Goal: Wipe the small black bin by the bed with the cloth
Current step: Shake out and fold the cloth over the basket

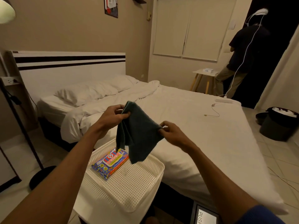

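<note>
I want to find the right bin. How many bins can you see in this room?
2. One small black bin stands on the floor beyond the bed's right side, lined with white. One push-lid bin is at the bottom edge, mostly cut off. Others may be hidden.

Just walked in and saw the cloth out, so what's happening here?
A person holds a dark cloth up with both hands, left hand and right hand pinching its top corners, above a white basket holding a pack of wipes. The black bin stands on the floor past the bed, untouched.
</note>
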